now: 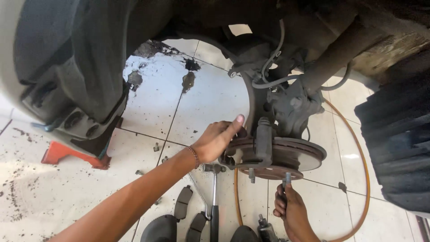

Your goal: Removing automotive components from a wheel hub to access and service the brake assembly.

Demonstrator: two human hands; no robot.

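Setting: wheel is off; brake disc [293, 154] and hub exposed under the wheel arch, car raised over a white tiled floor [210, 98].
Left hand [215, 141]: reaches in from the left, fingers curled onto the caliper bracket [263, 141] at the disc's near edge, thumb extended upward along the dust shield. Grasping, not released.
Right hand [291, 208]: below the disc, fingers clenched round a small tool [286, 179] whose tip points up at the underside of the hub. Exact tool type too small to tell.
Position of work: caliper bracket sits over the disc rim, directly between the two hands.
Step in hand (judgement): brake assembly being worked at the bracket, one hand steadying, the other driving from below.
Next move calls for (judgement): left hand holding the bracket square while the right keeps the tool aligned on its seat; slip risk toward the disc face.
Floor items: brake pads [182, 202], a ratchet wrench [214, 192], orange air hose [358, 148], red jack stand [67, 154], scattered bolts.
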